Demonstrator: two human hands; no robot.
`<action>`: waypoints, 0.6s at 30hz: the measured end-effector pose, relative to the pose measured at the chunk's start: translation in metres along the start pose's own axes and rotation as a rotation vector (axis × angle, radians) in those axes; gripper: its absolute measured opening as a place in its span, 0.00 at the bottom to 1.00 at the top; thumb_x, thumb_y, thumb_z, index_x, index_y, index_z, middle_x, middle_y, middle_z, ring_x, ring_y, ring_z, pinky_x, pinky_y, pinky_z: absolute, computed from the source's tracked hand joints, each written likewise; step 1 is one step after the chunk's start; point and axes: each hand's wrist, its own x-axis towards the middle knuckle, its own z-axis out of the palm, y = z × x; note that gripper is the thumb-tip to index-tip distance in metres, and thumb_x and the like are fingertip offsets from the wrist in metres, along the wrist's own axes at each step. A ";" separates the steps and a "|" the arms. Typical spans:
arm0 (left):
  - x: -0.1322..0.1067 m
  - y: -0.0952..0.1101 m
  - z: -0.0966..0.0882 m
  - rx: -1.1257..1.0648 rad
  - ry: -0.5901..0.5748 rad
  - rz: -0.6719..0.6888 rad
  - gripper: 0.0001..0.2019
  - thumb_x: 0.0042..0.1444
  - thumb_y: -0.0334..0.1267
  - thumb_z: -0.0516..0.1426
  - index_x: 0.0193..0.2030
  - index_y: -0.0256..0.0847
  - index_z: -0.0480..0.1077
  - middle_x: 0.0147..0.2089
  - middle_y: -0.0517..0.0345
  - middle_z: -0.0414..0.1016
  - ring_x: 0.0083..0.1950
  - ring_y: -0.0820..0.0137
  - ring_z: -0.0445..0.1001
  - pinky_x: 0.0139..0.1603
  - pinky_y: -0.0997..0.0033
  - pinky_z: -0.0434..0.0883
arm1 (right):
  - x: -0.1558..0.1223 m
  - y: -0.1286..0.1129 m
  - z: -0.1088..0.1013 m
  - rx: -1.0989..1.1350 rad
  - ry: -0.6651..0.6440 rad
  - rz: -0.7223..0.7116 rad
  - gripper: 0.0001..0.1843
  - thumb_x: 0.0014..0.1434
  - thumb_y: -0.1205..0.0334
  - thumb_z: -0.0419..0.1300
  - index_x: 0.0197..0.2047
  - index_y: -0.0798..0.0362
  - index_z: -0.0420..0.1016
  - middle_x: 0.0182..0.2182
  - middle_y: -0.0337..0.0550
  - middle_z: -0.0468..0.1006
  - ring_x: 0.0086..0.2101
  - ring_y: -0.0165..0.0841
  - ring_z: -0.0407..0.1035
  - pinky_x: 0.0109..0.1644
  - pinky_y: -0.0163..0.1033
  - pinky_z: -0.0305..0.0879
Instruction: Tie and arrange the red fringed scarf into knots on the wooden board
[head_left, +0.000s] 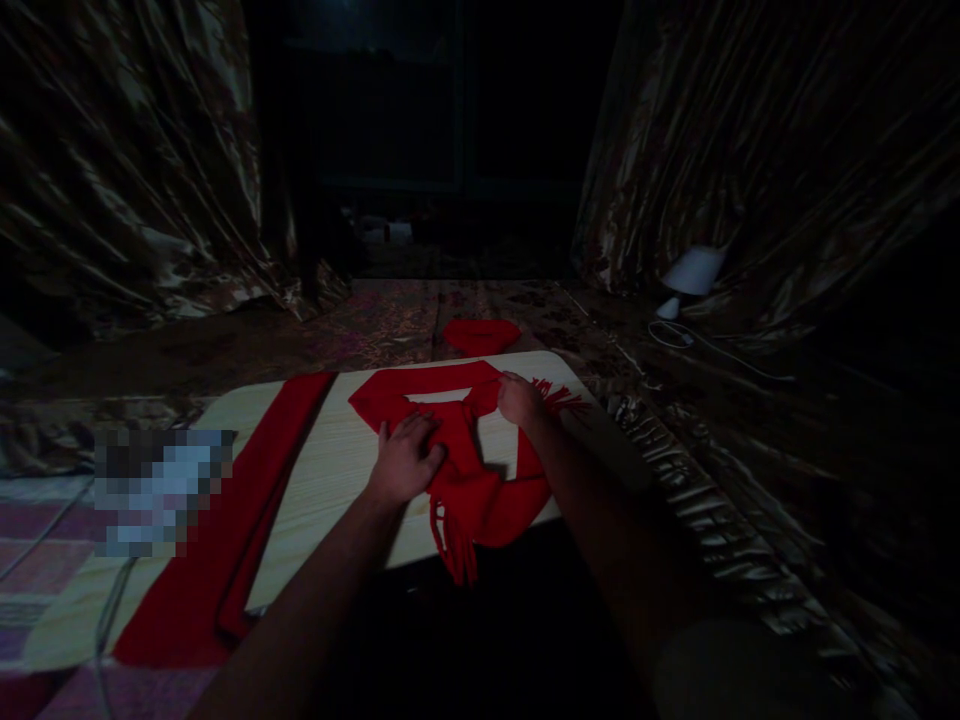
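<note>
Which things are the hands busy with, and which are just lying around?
Busy with:
- fringed red scarf, left hand pressing flat on it, right hand on its upper fold
- wooden board beneath

Lying around:
- long red cloth at left
- small red piece behind the board
- white lamp
- curtains

Very dim scene; only the pale wooden table [337,470] catches light, edges bend and sink into black, a pixelated patch at left

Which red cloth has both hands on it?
The fringed red scarf at the board's near right edge, under the left hand and right hand. The long red cloth lies untouched, left.
</note>
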 end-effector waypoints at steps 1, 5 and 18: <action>0.000 0.000 0.000 -0.005 0.007 0.000 0.21 0.60 0.44 0.53 0.59 0.47 0.71 0.67 0.49 0.69 0.70 0.52 0.61 0.71 0.32 0.43 | -0.001 0.000 0.001 0.002 0.021 0.005 0.18 0.61 0.72 0.52 0.50 0.58 0.77 0.50 0.53 0.79 0.53 0.35 0.69 0.62 0.36 0.58; 0.001 -0.002 0.002 -0.012 0.021 0.001 0.20 0.60 0.44 0.53 0.57 0.46 0.71 0.66 0.50 0.70 0.70 0.53 0.62 0.71 0.34 0.45 | 0.002 0.005 -0.002 0.041 0.106 0.031 0.16 0.60 0.72 0.52 0.48 0.55 0.77 0.50 0.47 0.79 0.50 0.32 0.71 0.58 0.33 0.62; 0.004 -0.017 -0.001 -0.219 0.187 -0.075 0.17 0.61 0.40 0.48 0.51 0.42 0.73 0.58 0.48 0.76 0.62 0.57 0.71 0.67 0.49 0.62 | -0.050 0.080 -0.028 0.412 0.466 0.618 0.17 0.54 0.69 0.50 0.42 0.57 0.78 0.39 0.49 0.82 0.39 0.36 0.75 0.45 0.35 0.69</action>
